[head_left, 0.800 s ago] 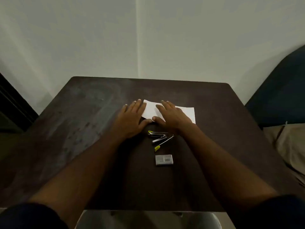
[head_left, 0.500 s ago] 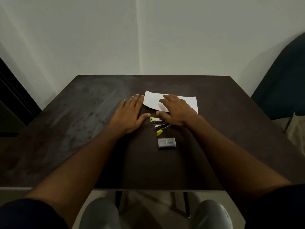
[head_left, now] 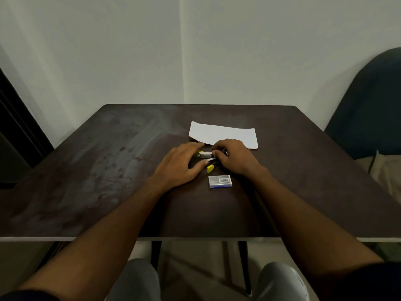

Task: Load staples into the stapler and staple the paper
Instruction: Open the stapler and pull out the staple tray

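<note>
A small silver stapler (head_left: 205,154) with yellow ends lies on the dark table (head_left: 108,170), its tray pulled out toward a yellow tip (head_left: 210,169). My right hand (head_left: 235,156) has its fingers curled round the stapler's right end. My left hand (head_left: 181,165) lies flat beside the stapler's left end, fingers straight, thumb touching the tray near the yellow tip. A folded white paper (head_left: 223,133) lies just beyond both hands. A small staple box (head_left: 219,181) with a barcode sits nearer to me, below the stapler.
A dark blue chair back (head_left: 368,101) stands at the table's right side. A white wall corner rises behind the far edge. My knees (head_left: 134,279) show under the near edge. A dark door frame (head_left: 17,127) is at the left.
Both hands slid off the paper toward me onto the stapler. The right hand's fingers curled round the stapler's right end; the left hand came in beside its left end.
</note>
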